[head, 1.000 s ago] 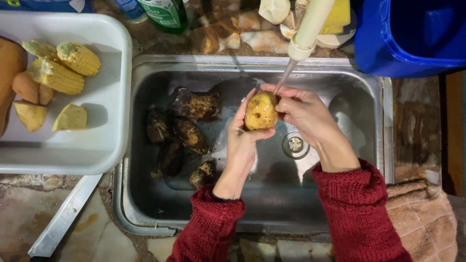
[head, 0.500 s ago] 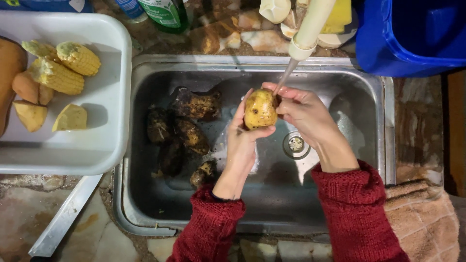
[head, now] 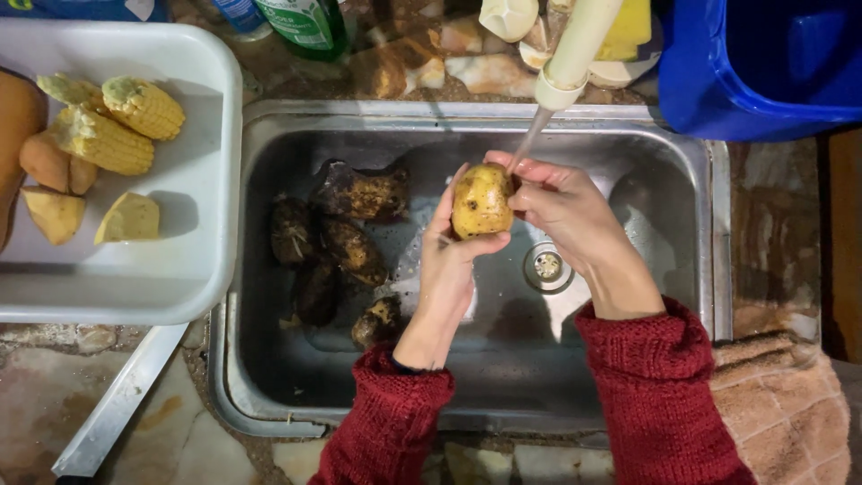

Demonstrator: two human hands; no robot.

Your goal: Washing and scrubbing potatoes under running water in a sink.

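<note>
A yellow potato point(head: 480, 201) is held over the steel sink point(head: 691, 180), under a thin stream of water from the cream-coloured tap point(head: 575, 49). My left hand point(head: 446, 260) cups the potato from below and the left. My right hand point(head: 561, 211) presses against its right side, fingers on its top edge. Several muddy, dark potatoes point(head: 346, 242) lie in the left half of the sink basin, left of my hands. Both arms wear red knitted sleeves.
A white tray point(head: 193, 278) on the left holds corn cob pieces point(head: 112, 126) and cut orange-yellow vegetable chunks point(head: 54, 216). A blue tub point(head: 763, 67) stands at the top right. A green bottle point(head: 305, 22) and a yellow sponge point(head: 628, 22) sit behind the sink. The drain point(head: 547, 266) lies under my hands.
My hands and the potato have stayed in place under the water; the right hand's fingers have shifted slightly over the potato's surface.
</note>
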